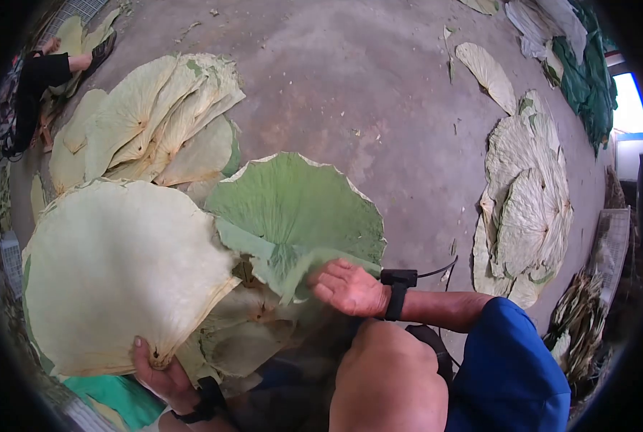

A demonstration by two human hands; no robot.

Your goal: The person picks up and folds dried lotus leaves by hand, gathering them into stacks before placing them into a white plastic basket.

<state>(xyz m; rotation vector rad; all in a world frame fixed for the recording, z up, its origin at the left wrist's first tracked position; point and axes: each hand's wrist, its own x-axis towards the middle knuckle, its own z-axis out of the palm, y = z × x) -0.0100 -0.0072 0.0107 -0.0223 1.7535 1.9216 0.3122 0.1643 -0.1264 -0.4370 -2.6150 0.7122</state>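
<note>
My left hand [164, 376] holds a large pale leaf [119, 266] by its lower edge, thumb on top near the brown stem spot. My right hand [350, 286] is closed on the lower edge of a green leaf [300, 201], part of which is folded over and blurred. The green leaf lies to the right of the pale one. Below and between them are more dried leaves [242, 331], partly in shadow.
Layered dried leaves [148, 115] lie at the upper left, and another pile [527, 209] lies at the right. A co-worker [44, 72] sits at the far left. Green cloth [584, 79] hangs at the upper right; a white crate [611, 245] stands below.
</note>
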